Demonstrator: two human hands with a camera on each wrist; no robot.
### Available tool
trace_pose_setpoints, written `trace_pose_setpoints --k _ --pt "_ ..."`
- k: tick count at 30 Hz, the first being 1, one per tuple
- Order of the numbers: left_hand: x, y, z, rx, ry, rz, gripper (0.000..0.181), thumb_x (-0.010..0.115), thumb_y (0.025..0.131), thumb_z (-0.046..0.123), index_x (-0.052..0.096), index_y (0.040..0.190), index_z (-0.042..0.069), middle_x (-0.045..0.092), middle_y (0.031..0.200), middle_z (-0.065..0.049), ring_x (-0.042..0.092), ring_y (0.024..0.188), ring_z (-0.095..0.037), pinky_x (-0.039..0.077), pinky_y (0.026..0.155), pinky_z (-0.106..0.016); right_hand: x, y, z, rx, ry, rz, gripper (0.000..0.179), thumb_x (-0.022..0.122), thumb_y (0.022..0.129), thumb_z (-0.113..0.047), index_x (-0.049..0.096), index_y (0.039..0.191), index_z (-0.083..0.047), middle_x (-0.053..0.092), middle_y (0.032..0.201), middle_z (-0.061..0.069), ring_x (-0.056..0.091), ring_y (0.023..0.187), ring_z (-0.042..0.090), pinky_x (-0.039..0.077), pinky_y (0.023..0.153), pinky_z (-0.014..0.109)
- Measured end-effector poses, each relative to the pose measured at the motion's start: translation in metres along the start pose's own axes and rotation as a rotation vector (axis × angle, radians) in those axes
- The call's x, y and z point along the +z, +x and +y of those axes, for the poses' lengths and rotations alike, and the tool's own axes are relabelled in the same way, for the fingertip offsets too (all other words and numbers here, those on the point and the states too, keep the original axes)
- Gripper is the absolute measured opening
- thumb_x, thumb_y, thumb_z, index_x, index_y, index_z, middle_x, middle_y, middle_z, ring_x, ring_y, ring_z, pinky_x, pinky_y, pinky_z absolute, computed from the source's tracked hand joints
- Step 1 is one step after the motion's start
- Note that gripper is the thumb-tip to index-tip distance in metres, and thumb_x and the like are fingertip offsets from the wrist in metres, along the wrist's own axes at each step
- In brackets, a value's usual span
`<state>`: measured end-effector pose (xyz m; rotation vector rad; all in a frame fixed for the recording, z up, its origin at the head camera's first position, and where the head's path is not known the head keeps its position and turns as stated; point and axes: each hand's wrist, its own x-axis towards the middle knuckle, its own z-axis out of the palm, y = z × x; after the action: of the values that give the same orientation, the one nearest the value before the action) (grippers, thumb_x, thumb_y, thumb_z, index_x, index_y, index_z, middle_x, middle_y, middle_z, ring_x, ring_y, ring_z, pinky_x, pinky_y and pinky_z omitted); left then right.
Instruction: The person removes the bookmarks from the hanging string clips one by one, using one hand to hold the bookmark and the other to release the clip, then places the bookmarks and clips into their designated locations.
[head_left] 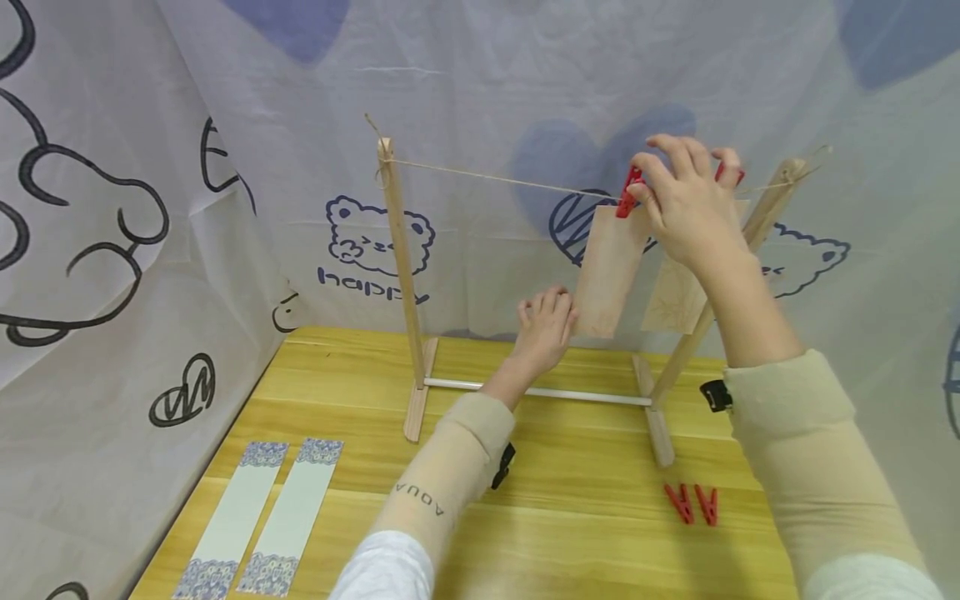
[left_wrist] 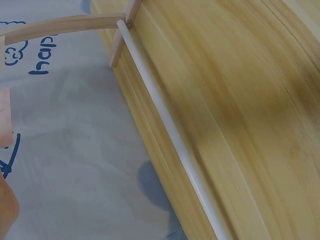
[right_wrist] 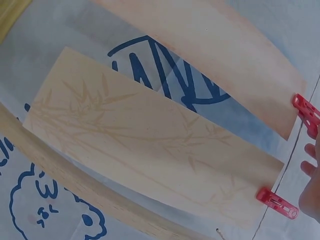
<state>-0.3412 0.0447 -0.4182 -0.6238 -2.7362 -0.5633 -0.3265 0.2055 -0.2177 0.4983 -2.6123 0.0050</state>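
My right hand (head_left: 693,200) is raised at the string (head_left: 510,180) and pinches a red clothespin (head_left: 628,193) between thumb and fingers. That clothespin sits at the top of a pale paper strip (head_left: 609,275), which hangs down. Lower down, my left hand (head_left: 546,327) is beside the strip's bottom left edge, fingers loosely bent. Only a bit of that hand (left_wrist: 7,207) enters the left wrist view. A second strip with a faint bamboo pattern (right_wrist: 145,135) hangs to the right, held by another red clothespin (right_wrist: 277,202). In the head view my right hand partly covers that strip's top.
A wooden stand (head_left: 403,258) with a white crossbar (head_left: 577,396) carries the string. Two red clothespins (head_left: 692,504) lie on the wooden table (head_left: 570,533) at right. Two white strips with blue patterned ends (head_left: 266,517) lie at left. A printed cloth (head_left: 480,92) hangs behind.
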Motion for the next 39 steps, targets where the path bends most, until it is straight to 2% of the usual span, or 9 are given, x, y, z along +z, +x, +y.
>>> trace_pose_setpoints --k 14,27,39 --pt "0.0006 -0.0022 -0.0021 -0.003 0.002 0.037 0.028 0.023 0.101 0.031 0.044 0.109 0.014 0.035 0.135 -0.004 0.03 0.123 -0.022 0.019 0.1 -0.044 0.0052 -0.0015 -0.0022 -0.025 0.042 0.086 0.039 0.033 0.097 -0.036 0.04 0.126 -0.011 0.025 0.143 0.008 0.018 0.13 0.029 0.006 0.098 0.052" --pt "0.0006 -0.004 -0.0046 -0.007 -0.026 0.055 0.027 0.024 0.101 0.03 0.045 0.107 0.014 0.036 0.134 -0.004 0.032 0.123 -0.023 0.019 0.1 -0.045 0.0076 -0.0012 -0.0054 0.002 0.113 0.118 0.035 0.036 0.097 -0.032 0.044 0.123 -0.01 0.027 0.142 0.006 0.018 0.131 0.028 0.005 0.099 0.051" --pt "0.0008 -0.0063 -0.0077 0.005 -0.051 0.082 0.026 0.025 0.1 0.029 0.045 0.105 0.013 0.036 0.133 -0.005 0.032 0.122 -0.023 0.019 0.1 -0.046 0.0099 -0.0009 -0.0067 -0.004 0.156 0.203 0.031 0.04 0.095 -0.032 0.048 0.117 -0.011 0.032 0.138 0.008 0.022 0.13 0.028 0.006 0.099 0.05"
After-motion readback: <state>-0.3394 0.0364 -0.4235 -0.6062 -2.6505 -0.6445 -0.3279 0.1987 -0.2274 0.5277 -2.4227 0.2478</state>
